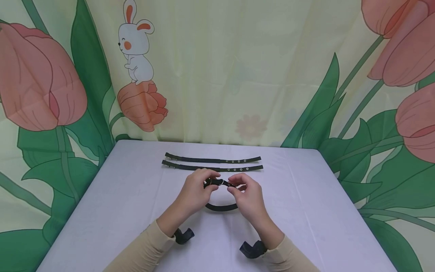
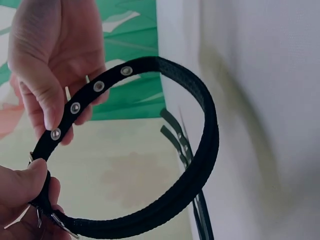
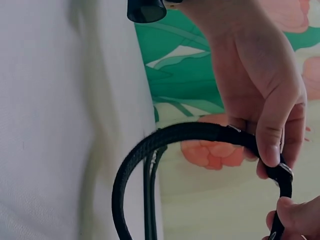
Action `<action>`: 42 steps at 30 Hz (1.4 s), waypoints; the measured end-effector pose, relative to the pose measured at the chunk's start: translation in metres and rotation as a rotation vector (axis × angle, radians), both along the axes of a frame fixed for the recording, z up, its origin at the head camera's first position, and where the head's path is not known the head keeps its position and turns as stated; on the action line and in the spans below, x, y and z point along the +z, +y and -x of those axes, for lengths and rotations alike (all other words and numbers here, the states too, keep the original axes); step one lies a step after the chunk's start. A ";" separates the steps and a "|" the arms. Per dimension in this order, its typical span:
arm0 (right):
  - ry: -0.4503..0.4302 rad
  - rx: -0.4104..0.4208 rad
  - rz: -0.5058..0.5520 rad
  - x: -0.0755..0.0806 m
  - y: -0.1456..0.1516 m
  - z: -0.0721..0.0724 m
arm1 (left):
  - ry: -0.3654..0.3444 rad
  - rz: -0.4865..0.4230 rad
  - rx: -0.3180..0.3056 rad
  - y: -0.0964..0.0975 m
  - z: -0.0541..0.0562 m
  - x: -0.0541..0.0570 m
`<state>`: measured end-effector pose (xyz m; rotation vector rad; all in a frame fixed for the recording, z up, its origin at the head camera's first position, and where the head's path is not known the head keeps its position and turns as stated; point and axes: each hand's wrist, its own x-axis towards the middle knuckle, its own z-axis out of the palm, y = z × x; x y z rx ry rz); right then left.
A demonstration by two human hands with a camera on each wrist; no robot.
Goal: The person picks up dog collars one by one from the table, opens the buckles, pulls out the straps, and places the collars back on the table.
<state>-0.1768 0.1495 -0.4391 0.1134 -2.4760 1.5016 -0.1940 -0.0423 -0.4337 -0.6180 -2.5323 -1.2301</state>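
Note:
A black collar [image 1: 221, 207], bent into a loop, is held up over the table between both hands. My left hand [image 1: 197, 190] pinches it beside the metal buckle [image 3: 286, 171], thumb on the strap. Opposite it, my right hand [image 1: 250, 194] pinches the end with a row of metal eyelets [image 2: 98, 86]. In the left wrist view the right thumb lies by the lowest eyelet [image 2: 55, 134]. The two ends meet at the left fingers, which partly hide the buckle. The loop's padded band [image 2: 200, 165] hangs below the hands.
Two more black collars, the far one [image 1: 204, 159] and the near one [image 1: 204, 167], lie straight and side by side behind the hands on the white-covered table [image 1: 289, 211]. Dark wrist cameras [image 1: 184, 236] sit at both cuffs. A tulip-print curtain [image 1: 217, 75] hangs behind the table.

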 end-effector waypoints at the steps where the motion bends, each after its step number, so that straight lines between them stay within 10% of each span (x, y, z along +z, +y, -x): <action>1: -0.003 -0.004 0.000 0.000 0.001 0.000 | 0.006 0.003 0.001 -0.001 0.000 0.000; 42: 0.067 -0.172 0.071 -0.006 0.030 0.013 | -0.067 -0.122 0.164 -0.035 0.012 0.002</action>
